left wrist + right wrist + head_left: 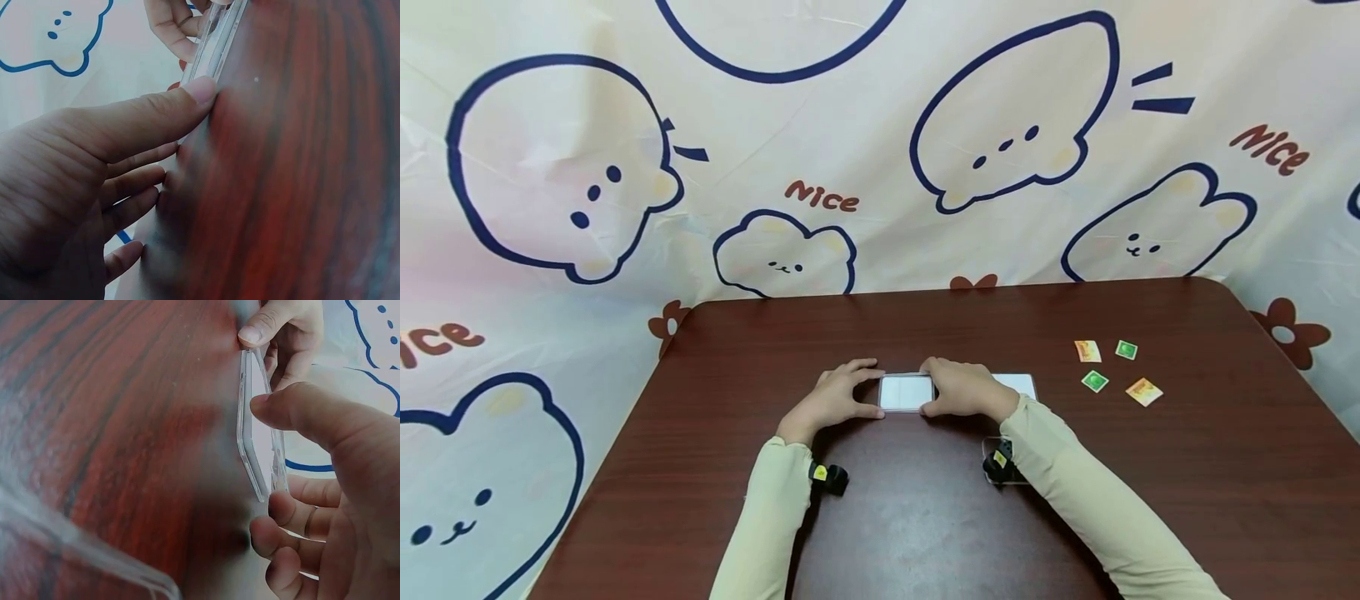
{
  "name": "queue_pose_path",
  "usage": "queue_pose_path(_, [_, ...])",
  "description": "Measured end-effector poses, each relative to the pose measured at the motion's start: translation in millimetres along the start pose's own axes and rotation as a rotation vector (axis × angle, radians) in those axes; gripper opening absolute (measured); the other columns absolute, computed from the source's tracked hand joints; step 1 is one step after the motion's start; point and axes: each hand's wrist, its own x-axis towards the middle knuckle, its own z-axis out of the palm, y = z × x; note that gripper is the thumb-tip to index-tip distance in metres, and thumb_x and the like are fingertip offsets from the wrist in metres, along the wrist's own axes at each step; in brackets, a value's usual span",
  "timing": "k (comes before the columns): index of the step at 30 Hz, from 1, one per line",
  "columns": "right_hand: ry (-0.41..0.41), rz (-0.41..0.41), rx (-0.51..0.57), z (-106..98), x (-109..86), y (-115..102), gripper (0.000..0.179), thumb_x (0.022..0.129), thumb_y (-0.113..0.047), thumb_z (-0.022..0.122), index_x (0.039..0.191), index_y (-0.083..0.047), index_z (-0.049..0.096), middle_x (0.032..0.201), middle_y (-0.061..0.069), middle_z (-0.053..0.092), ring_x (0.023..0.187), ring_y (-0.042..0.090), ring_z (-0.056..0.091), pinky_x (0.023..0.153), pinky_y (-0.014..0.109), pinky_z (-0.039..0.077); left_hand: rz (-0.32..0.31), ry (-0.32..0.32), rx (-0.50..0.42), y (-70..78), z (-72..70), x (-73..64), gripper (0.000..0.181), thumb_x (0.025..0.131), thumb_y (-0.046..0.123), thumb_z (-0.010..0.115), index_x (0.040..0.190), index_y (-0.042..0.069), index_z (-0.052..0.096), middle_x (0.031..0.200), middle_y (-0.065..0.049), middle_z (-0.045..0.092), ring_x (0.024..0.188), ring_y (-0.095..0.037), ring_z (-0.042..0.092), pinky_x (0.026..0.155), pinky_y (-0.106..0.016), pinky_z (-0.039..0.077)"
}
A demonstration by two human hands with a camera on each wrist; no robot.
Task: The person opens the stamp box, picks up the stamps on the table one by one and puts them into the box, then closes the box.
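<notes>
The left hand (pixel 833 396) is grasping the left end of a clear, shallow plastic case (pixel 902 412), its thumb pressing at the near corner and its index finger at the far corner. The right hand (pixel 958 387) is pinching the right end, thumb on the near side and fingers curling along the far side. The case is lying at the middle of the dark reddish-brown wooden table (pixel 887 517), between both hands, and is holding a flat white rectangular slab (pixel 906 392).

Just right of the right hand, a second white rectangular piece (pixel 1018 383) is lying partly covered. Nearer, a transparent plastic piece (pixel 87 540) is sitting by the right wrist. Toward the far right, two orange-yellow cards (pixel 1144 392) and two small green cards (pixel 1095 381) are lying apart from one another. Behind the table, a white sheet (pixel 880 108) is showing blue-outlined cartoon animals.
</notes>
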Motion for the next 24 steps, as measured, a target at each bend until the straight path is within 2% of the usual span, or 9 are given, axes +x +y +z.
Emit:
queue_pose_path(4, [0.009,-0.001,0.004,-3.7,-4.6,-0.2,0.064,0.080,-0.044,0.073,0.129,-0.009,0.051,0.113,0.002,0.063,0.079,0.013,0.057,0.065,0.034,0.046,-0.002,0.000,-0.002,2.1,0.7,0.9,0.067,0.079,0.037,0.078,0.138,0.017,0.054,0.153,-0.005,0.039,0.141,-0.030,0.036,0.111,-0.054,0.024])
queue_pose_path(13, [0.052,-0.059,-0.024,-2.6,-23.2,-5.7,0.065,0.081,-0.042,0.072,0.132,-0.008,0.051,0.109,0.001,0.065,0.067,0.011,0.052,0.057,0.029,0.043,-0.010,-0.007,0.012,4.0,0.3,0.4,0.067,0.080,0.034,0.078,0.139,0.016,0.053,0.153,-0.004,0.038,0.142,-0.029,0.035,0.111,-0.055,0.024])
queue_pose_path(19, [0.065,-0.081,-0.049,2.1,-38.8,-13.4,0.064,0.080,-0.044,0.073,0.131,-0.009,0.053,0.085,-0.004,0.062,0.056,0.009,0.047,0.048,0.029,0.038,-0.007,-0.010,0.019,3.2,-0.7,0.4,0.067,0.081,0.035,0.077,0.140,0.015,0.052,0.154,-0.005,0.038,0.142,-0.030,0.034,0.111,-0.055,0.024])
queue_pose_path(24, [0.070,-0.107,-0.045,8.8,-52.0,-18.3,0.060,0.079,-0.043,0.074,0.127,-0.010,0.057,0.081,-0.007,0.060,0.065,0.006,0.050,0.052,0.030,0.042,0.003,-0.006,0.019,2.4,-0.9,0.1,0.066,0.081,0.034,0.077,0.140,0.015,0.053,0.154,-0.005,0.038,0.142,-0.031,0.034,0.111,-0.056,0.024])
